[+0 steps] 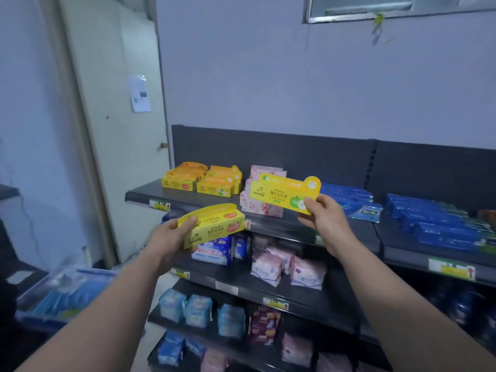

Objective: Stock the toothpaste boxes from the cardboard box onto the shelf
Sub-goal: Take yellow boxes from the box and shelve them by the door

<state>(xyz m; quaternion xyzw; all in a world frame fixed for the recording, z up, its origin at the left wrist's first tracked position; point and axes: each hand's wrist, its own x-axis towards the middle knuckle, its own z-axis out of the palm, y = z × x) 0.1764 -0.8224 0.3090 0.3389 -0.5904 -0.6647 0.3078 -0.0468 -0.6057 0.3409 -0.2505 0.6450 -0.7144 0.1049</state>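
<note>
Two yellow toothpaste boxes are up in front of the shelving, one per hand. My left hand point(174, 232) grips the orange-marked toothpaste box point(214, 226) at its left end, thumb curled over the top edge and fingers underneath. Its long axis runs lower left to upper right, and the print reads upside down. My right hand point(324, 216) pinches the green-apple toothpaste box point(284, 194) at its right end, thumb on the front face. Long axis is nearly level, dropping a bit to the right, with the rounded hang tab at the upper right and the print upside down too. This box hangs in front of the pink packs point(261, 208) on the top shelf point(142, 196). The stocked yellow boxes point(201, 181) sit in low stacks at the left end of that shelf, and the blue packs point(434, 224) lie in rows to the right. The shelving is dark metal with a dark back panel, and the lower shelves point(295, 299) hold pale blue, pink and purple soft packs. A pale door point(115, 130) with a paper notice point(139, 93) stands to the left. The wall is grey, and a window frame point(375, 12) is cut off at the top edge. The bluish bundle point(67, 291) at lower left is blurred and I can't tell what it is. The fingers of both hands are mostly hidden behind the boxes.
</note>
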